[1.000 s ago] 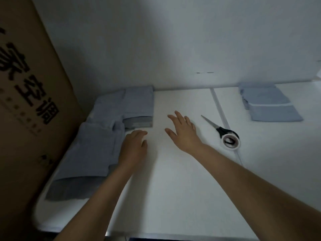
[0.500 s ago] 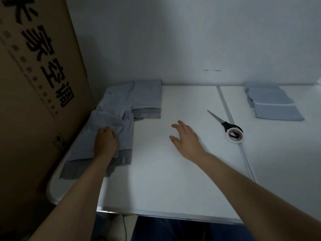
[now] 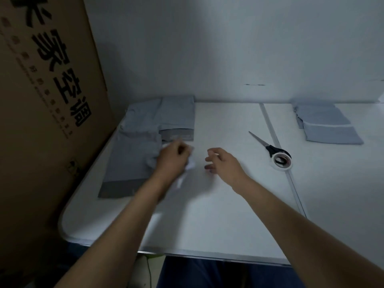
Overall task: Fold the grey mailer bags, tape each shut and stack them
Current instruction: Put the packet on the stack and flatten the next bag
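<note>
Left hand (image 3: 172,156) closed on crumpled edge of grey mailer bag (image 3: 131,163), blurred, at right side of flat bag pile on white worktop (image 3: 207,215). Right hand (image 3: 224,163) just right of it, fingers loosely curled, empty. Scissors (image 3: 264,143), tape roll (image 3: 281,161) farther right; folded stack (image 3: 326,125) beyond.

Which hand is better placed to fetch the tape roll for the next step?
Probably the right hand: it hovers empty over the table, on the side of the tape roll and scissors. The left hand is closed on a mailer bag.
</note>
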Tool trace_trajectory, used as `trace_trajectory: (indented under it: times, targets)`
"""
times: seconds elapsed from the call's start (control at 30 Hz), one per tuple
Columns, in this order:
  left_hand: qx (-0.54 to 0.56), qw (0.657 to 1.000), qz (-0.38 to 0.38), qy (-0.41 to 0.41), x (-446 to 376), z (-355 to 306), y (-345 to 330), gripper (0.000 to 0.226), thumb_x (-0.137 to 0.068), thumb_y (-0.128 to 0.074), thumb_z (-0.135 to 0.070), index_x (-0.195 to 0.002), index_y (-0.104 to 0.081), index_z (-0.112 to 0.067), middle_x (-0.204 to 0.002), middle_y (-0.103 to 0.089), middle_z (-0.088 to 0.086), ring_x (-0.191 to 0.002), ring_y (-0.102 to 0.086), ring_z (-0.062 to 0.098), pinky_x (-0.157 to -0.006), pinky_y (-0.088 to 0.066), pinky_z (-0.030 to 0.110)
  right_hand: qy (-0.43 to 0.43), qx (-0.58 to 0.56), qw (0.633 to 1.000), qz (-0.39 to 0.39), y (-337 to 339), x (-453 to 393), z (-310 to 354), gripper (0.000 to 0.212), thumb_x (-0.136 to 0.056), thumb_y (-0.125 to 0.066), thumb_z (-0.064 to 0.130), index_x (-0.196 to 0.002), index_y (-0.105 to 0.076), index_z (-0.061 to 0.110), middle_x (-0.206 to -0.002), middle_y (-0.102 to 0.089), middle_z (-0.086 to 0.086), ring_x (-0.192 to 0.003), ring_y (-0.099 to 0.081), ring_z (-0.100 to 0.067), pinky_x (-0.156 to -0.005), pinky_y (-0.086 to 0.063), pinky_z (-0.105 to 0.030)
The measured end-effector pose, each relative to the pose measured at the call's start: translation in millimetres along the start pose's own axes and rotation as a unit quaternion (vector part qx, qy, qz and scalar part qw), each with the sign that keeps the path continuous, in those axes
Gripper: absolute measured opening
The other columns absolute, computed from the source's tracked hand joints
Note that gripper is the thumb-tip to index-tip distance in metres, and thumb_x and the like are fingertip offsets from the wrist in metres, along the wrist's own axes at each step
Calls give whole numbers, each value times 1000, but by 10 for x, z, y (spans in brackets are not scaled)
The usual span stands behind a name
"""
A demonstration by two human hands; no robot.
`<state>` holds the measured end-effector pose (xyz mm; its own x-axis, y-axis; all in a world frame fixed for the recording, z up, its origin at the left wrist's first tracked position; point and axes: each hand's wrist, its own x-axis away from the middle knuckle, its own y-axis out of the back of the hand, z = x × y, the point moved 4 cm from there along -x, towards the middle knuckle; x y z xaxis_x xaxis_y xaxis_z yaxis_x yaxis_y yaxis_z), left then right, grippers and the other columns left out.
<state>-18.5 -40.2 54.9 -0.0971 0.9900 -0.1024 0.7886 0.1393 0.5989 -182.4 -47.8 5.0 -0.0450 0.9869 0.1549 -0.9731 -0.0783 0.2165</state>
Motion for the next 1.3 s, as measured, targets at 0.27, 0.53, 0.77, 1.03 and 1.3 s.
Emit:
trace_trajectory:
  times: [0.27, 0.53, 0.77, 1.03, 1.3]
  targets:
    - [-104, 938, 300, -138, 672, -183, -941, 28, -100, -48, -33, -92, -66, -13, -83, -67, 3, -70, -54, 13, -67, -40, 29, -25, 135, 990, 0, 551, 179, -265, 40, -84, -65, 5, -120, -53, 19, -117, -52, -4, -100, -54, -20, -73, -43, -24]
    - [-211, 932, 63, -288, 607, 25, -823, 29, -91, -47, -21, -110, -68, -14, -112, -59, 5, -100, -52, 26, -82, -45, 33, 205, 409, 878, -140, 554, 507, -238, 33, -77, -62, 0, -107, -59, 15, -108, -49, -6, -95, -49, -25, -83, -42, -33]
    - [-260, 912, 113, -297, 579, 272, -1023, 48, -102, -33, -35, -140, -50, -11, -144, -47, 8, -135, -41, 25, -111, -35, 40, 222, 488, 840, -87, 312, 596, -519, 41, -95, -41, 31, -131, -52, 13, -133, -50, -3, -122, -48, -20, -100, -41, -35]
    - [-321, 906, 165, -219, 138, 160, -1314, 57, -102, -11, -49, -155, -8, -26, -162, -2, -10, -149, 4, 10, -121, 2, 36, 128, 587, 799, -22, 642, 86, -591, 74, -90, 2, 52, -153, -24, 24, -161, -14, 7, -148, -15, -23, -118, -15, -48]
    - [-315, 901, 199, -222, -116, 38, -1412, 52, -105, -18, -43, -155, -12, -28, -163, -5, -7, -150, 1, 13, -118, 2, 35, 141, 550, 822, -48, 713, -3, -593, 70, -93, -4, 47, -150, -31, 16, -160, -20, -1, -147, -20, -20, -118, -14, -43]
